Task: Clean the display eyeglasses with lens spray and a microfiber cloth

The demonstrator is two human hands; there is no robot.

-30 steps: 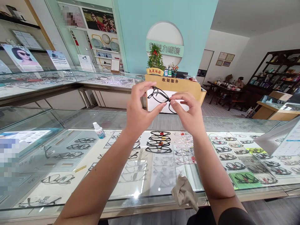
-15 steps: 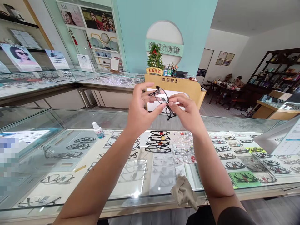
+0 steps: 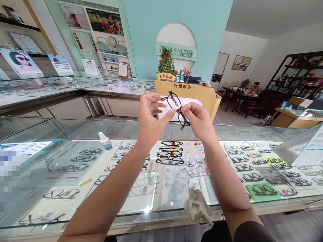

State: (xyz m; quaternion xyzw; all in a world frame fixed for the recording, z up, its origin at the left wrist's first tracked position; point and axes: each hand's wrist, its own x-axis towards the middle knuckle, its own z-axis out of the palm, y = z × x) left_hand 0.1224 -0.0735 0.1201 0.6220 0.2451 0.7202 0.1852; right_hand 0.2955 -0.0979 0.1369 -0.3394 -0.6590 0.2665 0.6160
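A pair of black-framed eyeglasses (image 3: 174,100) hangs tilted in the air above the glass counter, one lens higher than the other. My right hand (image 3: 200,121) is closed, with thumb and forefinger pinching the frame near the bridge. At the upper lens, my left hand (image 3: 152,116) has its fingers apart and curled beside a temple arm, and its thumb tip reaches the lower rim by the bridge. Whether that thumb presses on the frame is hard to tell. Below my hands, a column of black eyeglasses (image 3: 170,153) lies on the counter.
A white spray bottle (image 3: 105,141) stands on the glass counter (image 3: 121,220) at left. A crumpled beige cloth (image 3: 198,206) hangs at the front edge. Many frames fill the display on both sides. Beyond is a wooden cashier desk (image 3: 213,97); a person (image 3: 256,88) sits far right.
My left hand's fingers have drawn slightly left and down, away from the upper lens, which now shows more fully. My right hand keeps its pinch on the eyeglasses, its other fingers curled in more.
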